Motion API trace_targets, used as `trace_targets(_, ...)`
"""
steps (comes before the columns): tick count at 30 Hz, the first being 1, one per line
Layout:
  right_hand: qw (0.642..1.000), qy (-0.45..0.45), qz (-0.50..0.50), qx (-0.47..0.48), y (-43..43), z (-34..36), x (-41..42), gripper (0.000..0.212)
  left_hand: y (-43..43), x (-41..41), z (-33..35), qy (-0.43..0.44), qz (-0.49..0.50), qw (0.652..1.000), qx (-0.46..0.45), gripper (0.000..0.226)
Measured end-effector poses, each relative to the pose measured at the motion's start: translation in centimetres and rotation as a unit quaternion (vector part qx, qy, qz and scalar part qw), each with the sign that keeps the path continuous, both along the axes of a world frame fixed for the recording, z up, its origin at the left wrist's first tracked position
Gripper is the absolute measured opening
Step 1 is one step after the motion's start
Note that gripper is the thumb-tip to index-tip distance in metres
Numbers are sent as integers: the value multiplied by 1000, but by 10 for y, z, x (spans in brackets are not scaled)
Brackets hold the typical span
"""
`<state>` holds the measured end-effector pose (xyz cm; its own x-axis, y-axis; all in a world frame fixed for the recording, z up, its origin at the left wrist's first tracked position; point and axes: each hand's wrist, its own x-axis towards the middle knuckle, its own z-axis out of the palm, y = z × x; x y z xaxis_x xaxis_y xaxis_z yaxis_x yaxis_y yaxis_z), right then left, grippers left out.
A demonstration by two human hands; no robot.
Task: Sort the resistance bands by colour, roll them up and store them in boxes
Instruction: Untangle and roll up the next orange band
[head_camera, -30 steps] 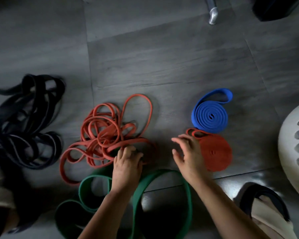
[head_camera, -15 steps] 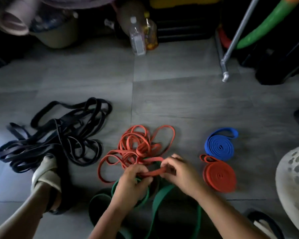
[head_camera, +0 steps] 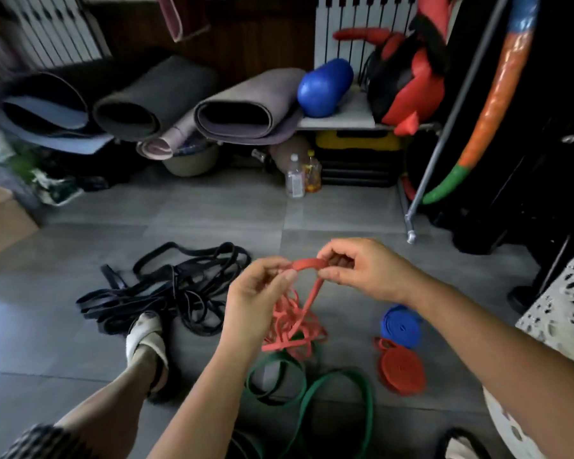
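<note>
Half a second ago both hands held a red strand low against the heap on the floor; now the left hand (head_camera: 259, 293) and right hand (head_camera: 362, 270) have lifted it clear, and the end of the red band (head_camera: 307, 264) is bent over into a short flat arch between them; this looks like the first fold of a new roll, so the sorting of this colour seems done and the rolling of a second red one is beginning. The left thumb and forefinger pinch the arch's left end; the right hand's fingertips pinch its right end, the other fingers curled loosely; neither hand is spread. From the grip the band drops as a flat, slightly twisted ribbon into the red pile (head_camera: 292, 329) directly beneath, where it is lost among other loops, so it may drag neighbours up as it is wound. Below and to the right of the grip lie a finished red coil (head_camera: 401, 371) and a blue coil (head_camera: 401, 326), touching; nearer the body than the grip sprawls a green band (head_camera: 332, 402), unrolled; to the left lie black bands (head_camera: 166, 289), tangled; a cardboard box (head_camera: 0, 220) sits far left.
</note>
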<state>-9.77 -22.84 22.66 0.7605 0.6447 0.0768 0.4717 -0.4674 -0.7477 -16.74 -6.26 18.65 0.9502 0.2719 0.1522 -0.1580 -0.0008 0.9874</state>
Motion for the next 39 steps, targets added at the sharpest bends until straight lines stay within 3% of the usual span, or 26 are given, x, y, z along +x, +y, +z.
trace_targets(3,997,11,-6,77,-10,44,-25,20,-10,-18,42,-51,-13,998,-33,25)
trace_targets(6,984,-4,-20,179,-21,85,-51,9,-21,-36,77,-82,-64,991,-79,13)
trace_targets(9,974,-13,-16,228,-29,104,-69,15,-30,-43,94,-76,-112,988,-71,5)
trace_targets(14,966,22,-39,256,-35,83,-74,13,-45,-45,74,52,-188,980,-50,53)
trace_targets(16,973,49,-39,224,-41,72,-70,14,-50,-48,63,78,-190,975,-82,51)
trace_targets(20,991,64,-26,116,-51,60,-66,23,-51,-50,51,114,-178,971,-108,26)
trace_targets(24,998,-62,-25,-19,-56,53,-63,19,-45,-51,47,133,-171,975,-55,26)
trace_targets(27,994,-97,-12,-50,-53,54,-63,13,-44,-50,46,136,-193,971,-32,31)
trace_targets(31,994,-96,6,-56,-50,55,-66,25,-47,-49,48,145,-175,972,-65,15)
trace_targets(33,980,-142,4,-139,-47,53,-69,37,-44,-49,45,166,-148,973,-60,13)
trace_targets(36,925,-320,25,-203,-37,45,-76,18,-42,-51,41,180,-130,975,-5,16)
trace_targets(39,903,-365,21,-224,-30,36,-82,9,-41,-54,42,171,-118,978,18,18)
